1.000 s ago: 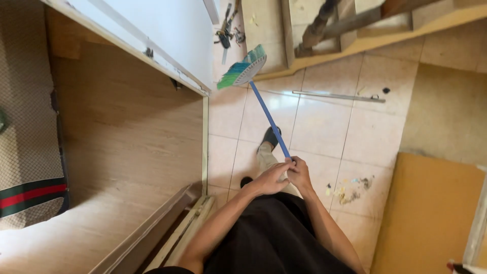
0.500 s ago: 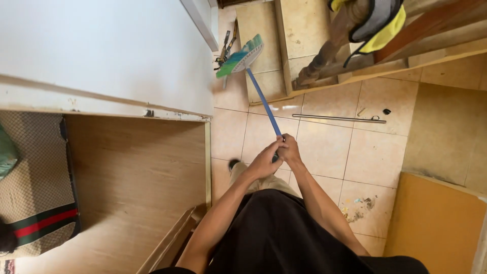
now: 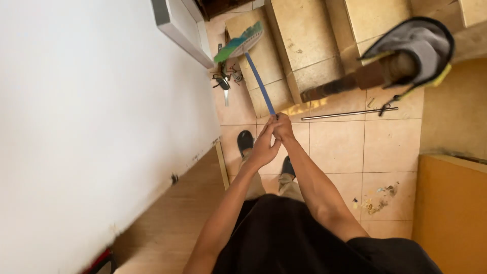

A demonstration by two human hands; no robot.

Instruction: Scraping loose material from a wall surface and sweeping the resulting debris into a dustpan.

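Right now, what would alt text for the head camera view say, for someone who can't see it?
Both hands, left hand and right hand, grip a blue-handled broom whose head reaches tiled steps. A metal rod and a debris pile lie on the tiled floor.

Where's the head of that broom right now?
In the head view, the green-and-blue broom head is up top, left of centre, over the lowest tiled step, just above the small tools on the floor, beside the white wall.

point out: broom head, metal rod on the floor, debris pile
green-blue bristled broom head (image 3: 238, 43), head view, middle of bristles
thin grey metal rod (image 3: 350, 113), head view, mid-length
small debris pile (image 3: 376, 199), head view, centre
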